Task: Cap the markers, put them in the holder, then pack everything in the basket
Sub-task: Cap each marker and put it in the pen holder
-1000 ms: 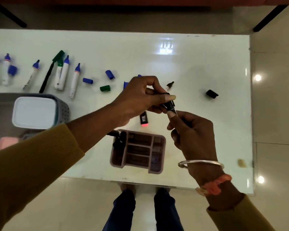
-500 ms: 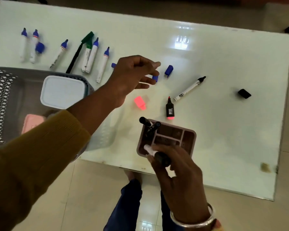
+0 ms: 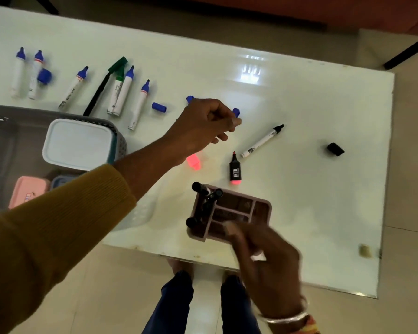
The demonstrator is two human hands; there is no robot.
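Note:
A pink divided holder (image 3: 260, 208) stands near the table's front edge, with three black-ended markers (image 3: 204, 201) in its left compartment. My right hand (image 3: 263, 254), blurred, hovers over the holder's near edge with fingers spread and nothing visible in it. My left hand (image 3: 203, 126) hangs over the table's middle, fingers loosely curled and holding nothing, its fingertips just in front of a loose blue cap (image 3: 236, 112). An uncapped orange highlighter (image 3: 235, 171), its orange cap (image 3: 194, 162), an uncapped black-tipped white marker (image 3: 263, 141) and a black cap (image 3: 335, 149) lie around.
Several uncapped blue-tipped markers (image 3: 138, 104), a green one (image 3: 117, 92), a black pen (image 3: 98, 92) and blue caps (image 3: 159, 107) lie at the back left. A grey basket (image 3: 120, 141) at left holds a white box (image 3: 77, 143) and a pink box (image 3: 27, 191).
My right hand carried the capped black marker down to the holder; it now stands in the left compartment. My left hand let go and moved out over the table's middle.

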